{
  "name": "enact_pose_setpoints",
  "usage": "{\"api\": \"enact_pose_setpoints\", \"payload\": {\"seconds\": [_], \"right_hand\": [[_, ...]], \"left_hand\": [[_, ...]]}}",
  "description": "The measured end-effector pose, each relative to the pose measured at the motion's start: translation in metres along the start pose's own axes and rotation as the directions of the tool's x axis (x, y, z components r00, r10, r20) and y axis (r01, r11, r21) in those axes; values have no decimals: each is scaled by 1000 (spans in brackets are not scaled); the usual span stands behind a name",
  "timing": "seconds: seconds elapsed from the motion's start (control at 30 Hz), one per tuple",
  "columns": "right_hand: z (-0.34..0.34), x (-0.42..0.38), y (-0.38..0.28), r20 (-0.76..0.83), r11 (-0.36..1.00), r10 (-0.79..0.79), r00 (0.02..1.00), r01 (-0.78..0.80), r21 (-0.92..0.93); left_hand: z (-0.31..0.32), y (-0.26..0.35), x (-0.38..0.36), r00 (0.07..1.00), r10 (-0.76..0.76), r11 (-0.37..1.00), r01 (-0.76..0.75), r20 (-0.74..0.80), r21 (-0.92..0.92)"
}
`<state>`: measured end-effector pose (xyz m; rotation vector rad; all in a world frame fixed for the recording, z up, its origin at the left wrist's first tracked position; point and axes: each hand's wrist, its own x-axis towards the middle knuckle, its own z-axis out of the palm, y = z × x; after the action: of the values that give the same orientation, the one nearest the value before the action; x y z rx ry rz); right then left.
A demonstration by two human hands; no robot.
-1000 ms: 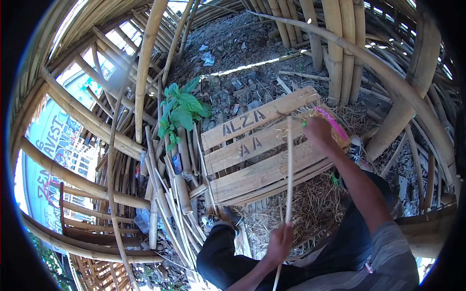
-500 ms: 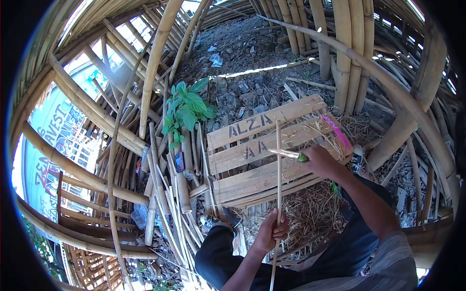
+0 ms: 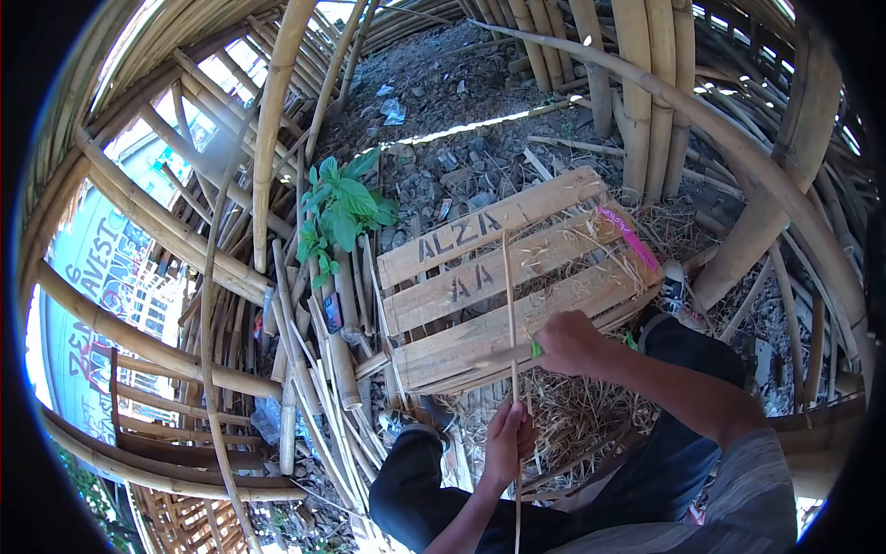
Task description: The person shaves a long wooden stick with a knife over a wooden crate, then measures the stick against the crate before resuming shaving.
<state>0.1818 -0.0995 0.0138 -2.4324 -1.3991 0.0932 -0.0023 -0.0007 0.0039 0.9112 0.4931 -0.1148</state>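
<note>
A long, thin bamboo strip (image 3: 510, 309) runs upright through the view, its upper part lying over a slatted wooden crate (image 3: 434, 360). My left hand (image 3: 510, 441) is closed around the strip below the crate's near edge. In my right hand (image 3: 574, 343) is a knife (image 3: 506, 358) with a green handle, gripped in a fist. The blade crosses the strip a little above my left hand and looks blurred. Dark lettering marks the crate's slats, and pale shavings lie on its top.
Straw-like shavings (image 3: 581, 415) cover the ground by my legs. Bamboo poles (image 3: 346, 369) and split strips lie on the left, with a phone-like object (image 3: 332, 312) among them. A leafy plant (image 3: 346, 208) grows beyond. Thick bamboo posts (image 3: 651, 102) stand at right.
My right hand has drawn the knife down along the bamboo strip, from over the crate's middle toward my left hand. My left hand still grips the strip. The whole view has shifted slightly.
</note>
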Motion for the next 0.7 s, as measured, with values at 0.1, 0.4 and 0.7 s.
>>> {"api": "enact_pose_setpoints", "payload": {"seconds": [0.1,0.4,0.7], "right_hand": [[-26,24,41,-65,893,427,902,-409,189],[10,-2,-3,147,997,-71,987,65,40],[-17,21,56,9,901,377,926,-369,228]], "left_hand": [[3,-15,-11,999,-48,998,48,-1,40],[-7,-8,-4,997,-71,996,72,-11,61],[1,-14,-10,982,-152,988,149,113,34]]}}
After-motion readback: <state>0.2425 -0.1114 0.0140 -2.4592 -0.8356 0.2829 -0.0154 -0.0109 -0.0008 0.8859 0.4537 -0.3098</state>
